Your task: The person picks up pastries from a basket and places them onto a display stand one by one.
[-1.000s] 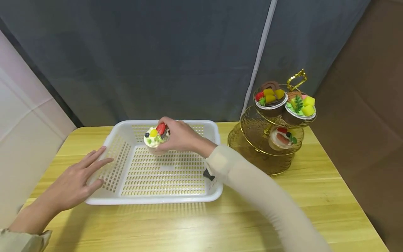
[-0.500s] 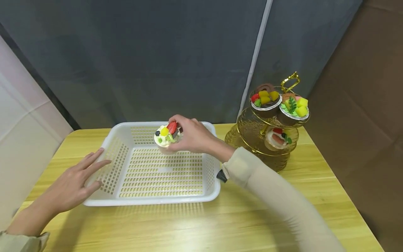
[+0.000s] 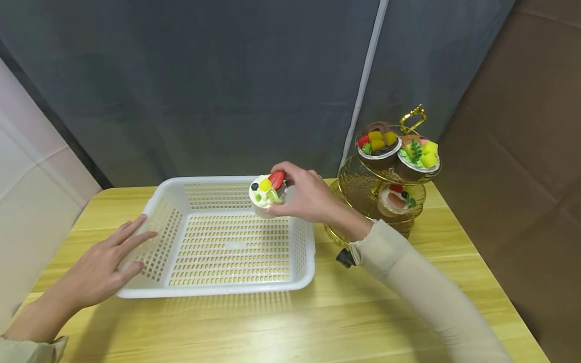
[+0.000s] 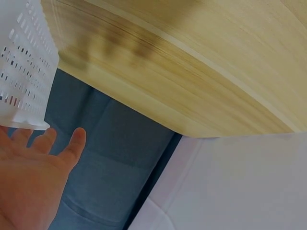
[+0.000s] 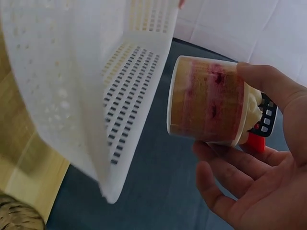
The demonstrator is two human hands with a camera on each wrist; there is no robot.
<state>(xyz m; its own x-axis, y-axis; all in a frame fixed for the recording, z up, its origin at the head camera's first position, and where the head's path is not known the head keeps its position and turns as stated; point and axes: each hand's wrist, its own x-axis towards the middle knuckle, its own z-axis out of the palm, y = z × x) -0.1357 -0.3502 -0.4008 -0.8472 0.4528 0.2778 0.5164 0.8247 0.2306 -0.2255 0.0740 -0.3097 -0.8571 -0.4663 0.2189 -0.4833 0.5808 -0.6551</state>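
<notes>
My right hand [image 3: 306, 196] pinches a dessert cup [image 3: 262, 200] between thumb and fingers, above the right part of a white plastic basket [image 3: 218, 291]. White cream, a strawberry, a yellow piece and a dark berry top the cup. In the right wrist view the clear side of the cup [image 5: 206, 100] shows brown and pink cake layers. My left hand [image 3: 97, 269] lies with fingers spread at the basket's left rim. From the left wrist, fingertips of the left hand [image 4: 36, 163] appear right at the rim of the basket [image 4: 24, 76].
A gold tiered stand [image 3: 363, 191] stands right of the basket. Its top tier bears a chocolate dessert cup [image 3: 379, 151] and a green-creamed cup [image 3: 417, 159]; a fruit-topped cup [image 3: 394, 199] sits lower. Wooden tabletop [image 3: 272, 327] extends in front; a dark curtain [image 3: 204, 91] hangs behind.
My right hand has carried the dessert cup rightward across the basket, toward its right side. The left hand stays at the left rim. The view has shifted slightly.
</notes>
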